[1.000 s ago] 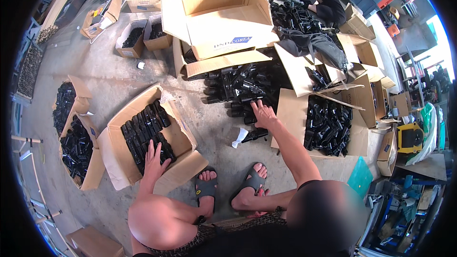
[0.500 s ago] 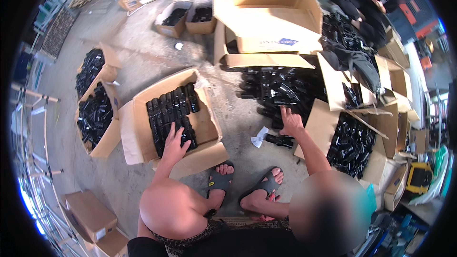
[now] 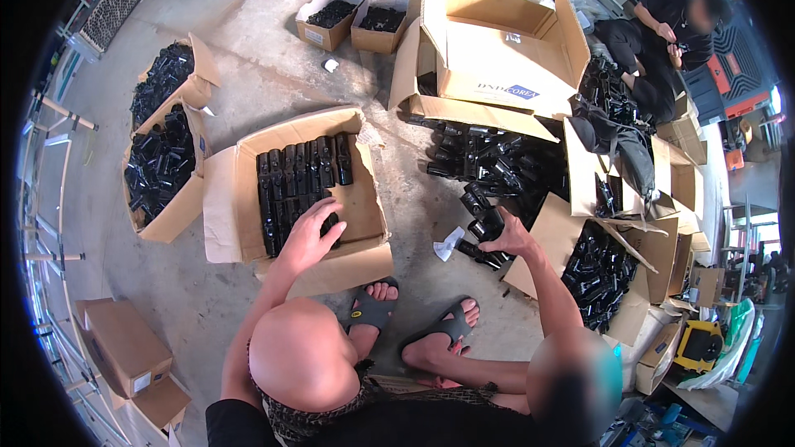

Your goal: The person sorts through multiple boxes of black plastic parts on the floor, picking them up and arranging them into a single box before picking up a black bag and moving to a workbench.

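My right hand point(image 3: 511, 236) is closed around a black tubular part point(image 3: 478, 205), lifted from a loose pile of like black parts point(image 3: 489, 156). Another such part point(image 3: 480, 256) lies on the floor just under that hand, beside a crumpled white paper point(image 3: 448, 244). Over an open cardboard box point(image 3: 379, 199), my left hand point(image 3: 310, 236) has its fingers spread, with nothing seen in them. The fingertips are at the near right end of black parts point(image 3: 290, 182) lined up in rows inside; whether they touch cannot be told. Bare cardboard shows along the box's right side.
Two boxes heaped with black pieces point(image 3: 161, 167) stand at left. Large open cartons point(image 3: 497, 50) rise behind the pile; another box of black parts point(image 3: 600, 269) is at right. A person point(image 3: 671, 33) sits at far right, hands together. My sandalled feet point(image 3: 377, 310) are near the box.
My right hand has closed on a black tubular part and raised it from the pile's near edge. My left hand stays at the box, fingers spread. The whole view has shifted slightly.
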The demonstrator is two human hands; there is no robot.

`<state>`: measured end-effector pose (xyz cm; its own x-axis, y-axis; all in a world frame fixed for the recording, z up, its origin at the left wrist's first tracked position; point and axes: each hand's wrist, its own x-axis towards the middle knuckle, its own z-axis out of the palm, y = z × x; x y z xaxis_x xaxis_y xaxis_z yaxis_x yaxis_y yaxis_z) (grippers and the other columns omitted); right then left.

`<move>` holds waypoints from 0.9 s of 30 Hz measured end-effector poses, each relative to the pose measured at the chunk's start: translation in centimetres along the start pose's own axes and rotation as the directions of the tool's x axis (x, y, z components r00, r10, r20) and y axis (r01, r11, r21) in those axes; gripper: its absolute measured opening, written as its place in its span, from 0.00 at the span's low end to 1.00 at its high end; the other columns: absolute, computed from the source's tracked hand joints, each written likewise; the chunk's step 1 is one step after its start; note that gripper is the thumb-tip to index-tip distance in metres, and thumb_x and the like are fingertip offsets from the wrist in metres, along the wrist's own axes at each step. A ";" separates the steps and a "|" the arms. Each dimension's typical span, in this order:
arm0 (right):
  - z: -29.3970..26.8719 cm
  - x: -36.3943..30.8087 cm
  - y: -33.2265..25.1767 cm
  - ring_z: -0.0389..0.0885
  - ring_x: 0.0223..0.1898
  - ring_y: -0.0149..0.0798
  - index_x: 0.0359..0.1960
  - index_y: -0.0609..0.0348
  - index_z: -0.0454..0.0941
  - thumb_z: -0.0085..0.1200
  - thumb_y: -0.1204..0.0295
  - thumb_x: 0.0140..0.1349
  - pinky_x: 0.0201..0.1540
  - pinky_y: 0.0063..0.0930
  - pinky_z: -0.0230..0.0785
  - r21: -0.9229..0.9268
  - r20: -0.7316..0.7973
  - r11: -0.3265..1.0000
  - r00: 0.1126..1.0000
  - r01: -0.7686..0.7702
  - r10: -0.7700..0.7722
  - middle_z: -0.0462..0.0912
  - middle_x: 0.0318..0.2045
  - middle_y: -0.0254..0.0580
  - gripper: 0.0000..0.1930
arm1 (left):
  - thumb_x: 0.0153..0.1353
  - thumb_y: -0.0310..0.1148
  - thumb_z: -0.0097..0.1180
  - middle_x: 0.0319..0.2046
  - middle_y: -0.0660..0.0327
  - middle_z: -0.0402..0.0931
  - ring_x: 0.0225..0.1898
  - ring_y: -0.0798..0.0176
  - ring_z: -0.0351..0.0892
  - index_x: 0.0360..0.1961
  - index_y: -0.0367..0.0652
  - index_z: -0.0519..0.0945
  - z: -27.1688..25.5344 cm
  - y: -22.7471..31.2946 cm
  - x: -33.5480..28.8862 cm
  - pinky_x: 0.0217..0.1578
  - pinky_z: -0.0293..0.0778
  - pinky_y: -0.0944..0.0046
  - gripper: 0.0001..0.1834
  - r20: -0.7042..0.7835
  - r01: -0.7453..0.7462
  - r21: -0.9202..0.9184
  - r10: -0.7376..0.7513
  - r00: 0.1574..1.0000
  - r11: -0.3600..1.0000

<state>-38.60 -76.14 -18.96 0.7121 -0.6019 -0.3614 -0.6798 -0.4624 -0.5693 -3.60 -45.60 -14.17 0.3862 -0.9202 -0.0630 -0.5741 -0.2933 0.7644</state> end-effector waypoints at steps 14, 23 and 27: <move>9.7 5.8 -30.7 0.77 0.22 0.28 0.54 0.69 0.69 0.72 0.60 0.48 0.24 0.24 0.71 0.676 0.335 0.728 0.928 -0.116 -0.164 0.80 0.27 0.39 0.36 | 0.64 0.45 0.48 0.33 0.62 0.80 0.26 0.60 0.79 0.55 0.44 0.77 -1.0 0.9 2.2 0.23 0.77 0.53 0.23 0.313 0.255 -0.945 -0.343 0.886 -0.203; 14.3 6.4 -28.6 0.82 0.22 0.38 0.60 0.68 0.68 0.66 0.69 0.53 0.28 0.33 0.76 0.641 0.107 0.767 0.991 -0.012 -0.074 0.83 0.26 0.46 0.33 | 0.57 0.33 0.52 0.39 0.49 0.80 0.37 0.52 0.81 0.50 0.36 0.77 0.9 -7.2 1.1 0.34 0.77 0.58 0.20 0.172 0.064 -0.962 -0.402 0.900 -0.267; 17.8 8.4 -26.7 0.80 0.45 0.64 0.56 0.74 0.64 0.56 0.70 0.58 0.50 0.49 0.74 0.204 -0.110 0.979 0.993 -0.028 0.051 0.78 0.44 0.69 0.27 | 0.55 0.31 0.51 0.38 0.47 0.79 0.38 0.49 0.80 0.50 0.35 0.75 0.2 -6.9 0.8 0.33 0.76 0.58 0.20 0.085 -0.025 -0.971 -0.438 0.895 -0.239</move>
<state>-11.31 -57.26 -19.94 0.6531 -0.6924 -0.3068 -0.6489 -0.3028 -0.6980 0.59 -44.37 -19.62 0.5359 -0.7172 -0.4455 0.8284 0.3446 0.4416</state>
